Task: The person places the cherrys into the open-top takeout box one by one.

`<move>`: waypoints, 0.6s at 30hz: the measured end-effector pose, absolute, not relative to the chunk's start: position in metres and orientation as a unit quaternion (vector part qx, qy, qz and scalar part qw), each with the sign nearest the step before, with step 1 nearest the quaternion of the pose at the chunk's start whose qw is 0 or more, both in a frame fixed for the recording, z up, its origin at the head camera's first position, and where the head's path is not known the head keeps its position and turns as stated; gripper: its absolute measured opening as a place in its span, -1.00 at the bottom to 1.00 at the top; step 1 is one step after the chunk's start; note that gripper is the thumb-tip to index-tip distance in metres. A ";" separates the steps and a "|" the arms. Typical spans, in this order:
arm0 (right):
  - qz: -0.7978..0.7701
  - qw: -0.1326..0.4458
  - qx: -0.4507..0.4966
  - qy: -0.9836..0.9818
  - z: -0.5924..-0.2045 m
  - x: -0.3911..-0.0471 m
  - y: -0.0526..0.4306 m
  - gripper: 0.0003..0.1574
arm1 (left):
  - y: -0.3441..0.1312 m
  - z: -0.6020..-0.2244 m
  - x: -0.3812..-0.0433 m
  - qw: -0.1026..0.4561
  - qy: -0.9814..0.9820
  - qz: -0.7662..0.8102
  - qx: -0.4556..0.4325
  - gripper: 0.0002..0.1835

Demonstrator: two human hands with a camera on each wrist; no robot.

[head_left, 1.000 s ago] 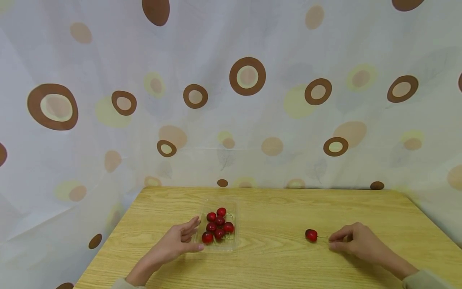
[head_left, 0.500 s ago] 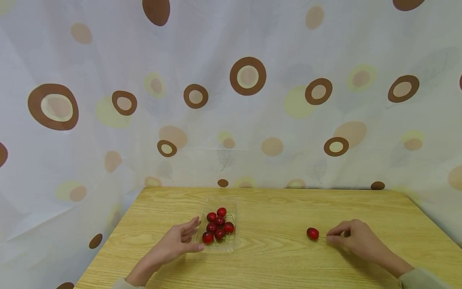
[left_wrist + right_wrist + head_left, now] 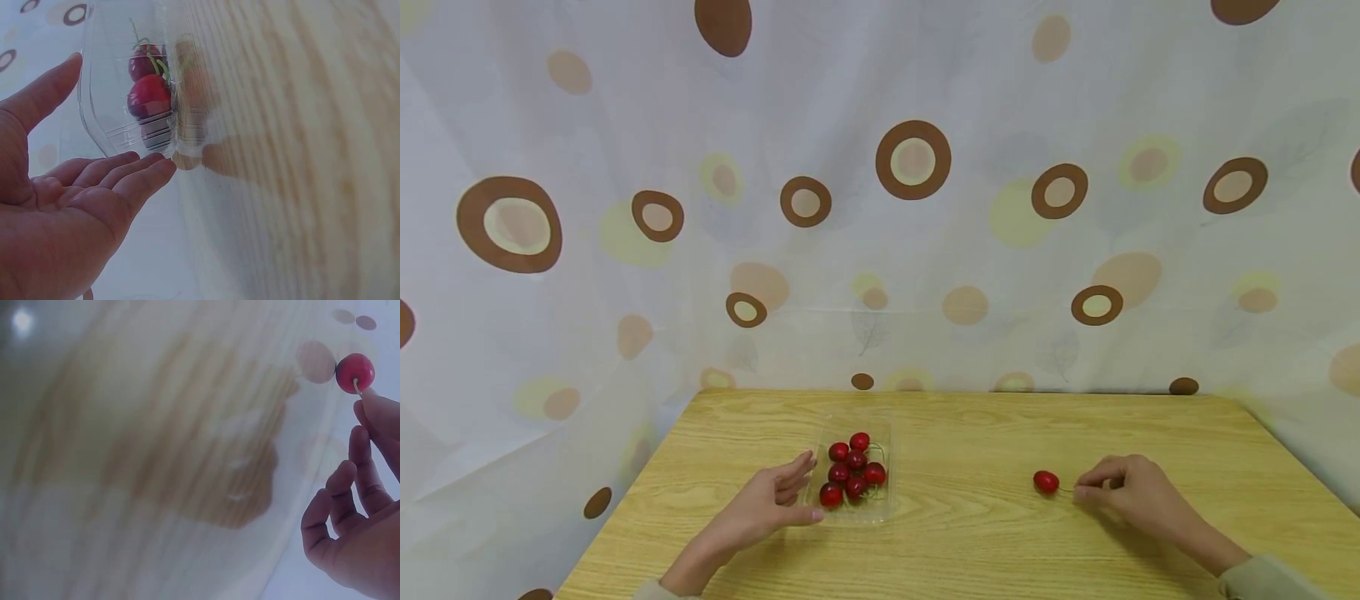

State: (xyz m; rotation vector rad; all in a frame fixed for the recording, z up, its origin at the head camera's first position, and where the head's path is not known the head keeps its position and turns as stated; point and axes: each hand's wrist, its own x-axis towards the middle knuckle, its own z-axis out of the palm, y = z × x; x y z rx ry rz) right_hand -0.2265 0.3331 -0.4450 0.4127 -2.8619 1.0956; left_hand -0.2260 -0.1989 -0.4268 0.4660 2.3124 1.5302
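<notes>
My right hand pinches the thin stem of a red cherry between thumb and forefinger. In the right wrist view that cherry shows at the fingertips, its stem pointing at the thumb, while the other fingers curl loosely. At the left, a clear plastic box holds several dark red cherries with green stems. Beside its left wall my left hand is spread, thumb apart from the fingers. From the left wrist view, the fingertips reach right at the wall of the box.
Everything sits on a light wood-grain table. A pale curtain with brown and beige ovals hangs behind the table and along its left side.
The right hand has shifted slightly left and away from me, closing in on the stem. The lone cherry has moved a little, now turned differently. The left hand and box have stayed put.
</notes>
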 end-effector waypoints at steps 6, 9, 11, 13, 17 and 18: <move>0.368 0.026 0.131 -0.920 -0.445 -0.229 0.330 -0.89 | -0.199 -0.427 -0.226 0.164 0.812 0.536 0.163 -0.02; 0.372 0.025 0.126 -0.919 -0.444 -0.230 0.328 -0.89 | -0.199 -0.427 -0.226 0.165 0.811 0.538 0.164 -0.02; 0.376 0.025 0.124 -0.918 -0.443 -0.231 0.327 -0.88 | -0.199 -0.427 -0.227 0.166 0.809 0.539 0.165 -0.03; 0.380 0.026 0.123 -0.916 -0.442 -0.232 0.325 -0.87 | -0.199 -0.426 -0.227 0.167 0.809 0.539 0.167 -0.03; 0.388 0.027 0.116 -0.914 -0.439 -0.232 0.320 -0.84 | -0.199 -0.426 -0.227 0.166 0.809 0.538 0.168 -0.03; 0.391 0.027 0.114 -0.913 -0.438 -0.233 0.319 -0.83 | -0.198 -0.426 -0.227 0.165 0.809 0.538 0.168 -0.03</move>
